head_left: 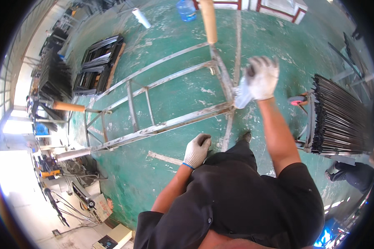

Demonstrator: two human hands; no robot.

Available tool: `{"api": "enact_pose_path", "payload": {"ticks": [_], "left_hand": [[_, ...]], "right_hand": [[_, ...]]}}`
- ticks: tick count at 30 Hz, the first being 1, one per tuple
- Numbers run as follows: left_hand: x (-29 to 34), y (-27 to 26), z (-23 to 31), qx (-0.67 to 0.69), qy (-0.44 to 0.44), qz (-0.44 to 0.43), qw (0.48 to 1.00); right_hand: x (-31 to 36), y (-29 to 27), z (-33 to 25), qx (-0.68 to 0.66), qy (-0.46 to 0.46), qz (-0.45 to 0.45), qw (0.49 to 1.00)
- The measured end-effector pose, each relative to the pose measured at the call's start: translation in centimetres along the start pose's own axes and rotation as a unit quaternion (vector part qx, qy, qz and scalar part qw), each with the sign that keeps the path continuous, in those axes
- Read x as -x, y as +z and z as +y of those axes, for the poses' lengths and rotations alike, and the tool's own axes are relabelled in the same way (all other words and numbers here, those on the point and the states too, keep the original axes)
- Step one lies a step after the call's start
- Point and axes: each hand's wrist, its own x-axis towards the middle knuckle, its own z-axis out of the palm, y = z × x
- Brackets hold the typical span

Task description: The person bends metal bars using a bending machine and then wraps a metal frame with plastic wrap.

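Note:
A long metal frame (153, 129) of welded bars stretches across the view in front of me, scuffed and grey. At its near right corner hangs a piece of clear plastic film (243, 94). My right hand (263, 79), in a whitish work glove, is raised beside that corner with its fingers curled, and the film runs up to it. The grip itself is partly hidden. My left hand (197, 150), gloved the same way with a blue cuff edge, is held low near my body, apart from the frame. Its fingers are curled in, and nothing shows in them.
Brown tubes (208, 23) cover frame ends. Dark metal frames (99, 64) lie stacked at far left; a white roll (141, 18) and a blue water bottle (186, 10) are beyond. A wheeled rack of dark rods (340, 118) stands right, near another person (353, 175). Tools line the left.

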Motion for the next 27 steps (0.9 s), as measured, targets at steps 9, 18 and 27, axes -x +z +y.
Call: {"api": "enact_pose_path", "payload": {"ticks": [9,18,27], "left_hand": [[11.2,-19.3,-20.4,0.198,-0.139,0.275,0.931],[14.8,-29.8,-36.8,0.129,-0.323,0.298,0.889],[16.3,-51.8,-33.4,0.247,-0.151,0.478,0.829]], "right_hand": [[-8.0,4.2,0.7,0.303,0.242,-0.273,0.88],[4.3,22.7,-22.5,0.135,0.231,-0.281,0.922],[10.7,26.0,-72.7,-0.302,-0.109,-0.512,0.797]]}}
